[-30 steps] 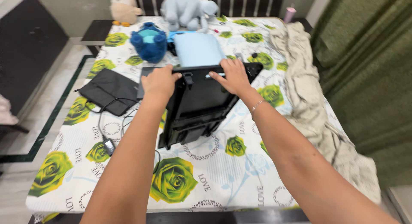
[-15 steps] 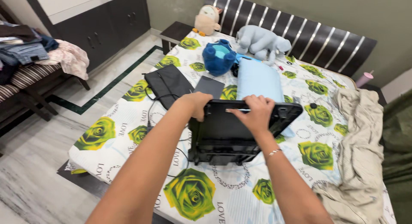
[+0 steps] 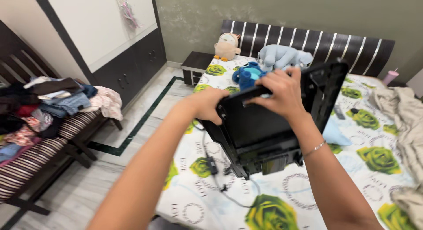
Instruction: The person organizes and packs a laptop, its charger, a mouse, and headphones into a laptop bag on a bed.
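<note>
**Asha:** Left hand (image 3: 207, 104) is curled shut round the near left corner of the black unit (image 3: 264, 128), thumb under, fingers over the top edge.

**Ben:** And the cord (image 3: 211, 164) below it?

**Asha:** It hangs off the unit's lower left side and trails down onto the sheet, with a small block partway along it.

**Ben:** Where is the unit itself?

**Asha:** Off the bed (image 3: 352, 186), in the air in front of the chest, tilted so that its right end points up toward the headboard. Right hand (image 3: 280, 91) clamps the top edge near the middle, fingers wrapped over the far side and a thin bracelet at the wrist.

**Ben:** So which step do you call it?

**Asha:** A two-handed carry, I'd judge: lifted clear, not set down anywhere.

**Ben:** What does any further move call for?

**Asha:** Both grips staying firm, since the thing looks bulky and sits at a slant. The loose cord needs minding too, as it could snag on the sheet. Farther right, the crumpled blanket (image 3: 405, 111) takes up that edge of the bed.
</note>
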